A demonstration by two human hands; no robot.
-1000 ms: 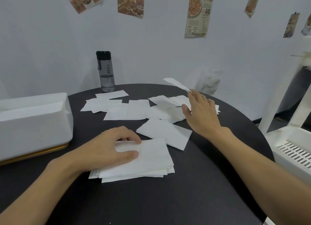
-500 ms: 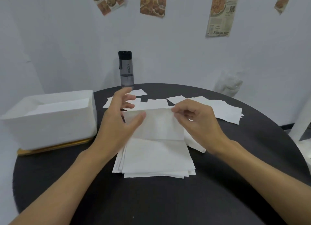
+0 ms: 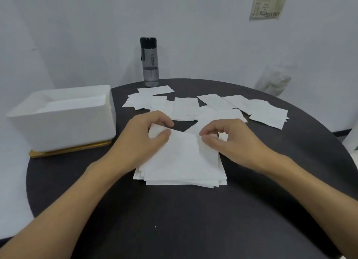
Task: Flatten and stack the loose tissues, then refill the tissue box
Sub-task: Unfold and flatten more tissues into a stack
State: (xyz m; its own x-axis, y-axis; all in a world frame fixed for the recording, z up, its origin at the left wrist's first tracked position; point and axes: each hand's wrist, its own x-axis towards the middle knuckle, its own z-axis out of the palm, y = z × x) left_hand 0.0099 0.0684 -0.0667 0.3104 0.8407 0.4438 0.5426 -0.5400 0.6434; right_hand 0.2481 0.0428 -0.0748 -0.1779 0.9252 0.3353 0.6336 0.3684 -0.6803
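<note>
A round dark table (image 3: 174, 220) fills the middle and lower frame. At middle left on it stands the white tissue box (image 3: 64, 121), open at the top, with something flat and white lying inside. Across the upper centre and right of the table lie the loose tissues (image 3: 213, 107), many flat white squares, some overlapping. At frame centre sits your stack (image 3: 184, 173), its edges slightly uneven. A dark-capped water bottle (image 3: 150, 63) stands at the table's far edge, above centre.

Your left hand (image 3: 139, 140) and right hand (image 3: 232, 142) meet at the stack's far side. Each pinches the top tissue (image 3: 184, 148) between thumb and fingertips, the left hand at its upper-left corner, the right hand at its upper-right edge.

The sheet is probably very light, limp and quick to crease or tear. Take it by two opposite corners with a gentle pinch and keep it lightly taut.
</note>
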